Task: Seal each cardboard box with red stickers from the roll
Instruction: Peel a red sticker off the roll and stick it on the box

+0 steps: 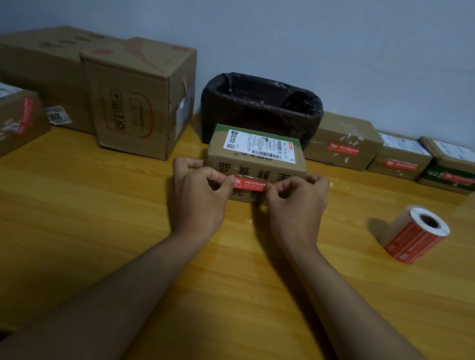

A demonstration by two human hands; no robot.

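Here, over a glossy yellow wood-grain table [80, 219], the left hand [198, 192] and right hand [296, 202] each pinch one end of a red sticker [249, 183], stretched flat against the near face of a small cardboard box [255, 164] at mid-table. The sticker roll [416, 233], white-cored, lies on its side well to the right. Behind stand a black-lined bin [261, 107] and more cardboard boxes, their print too blurred to read.
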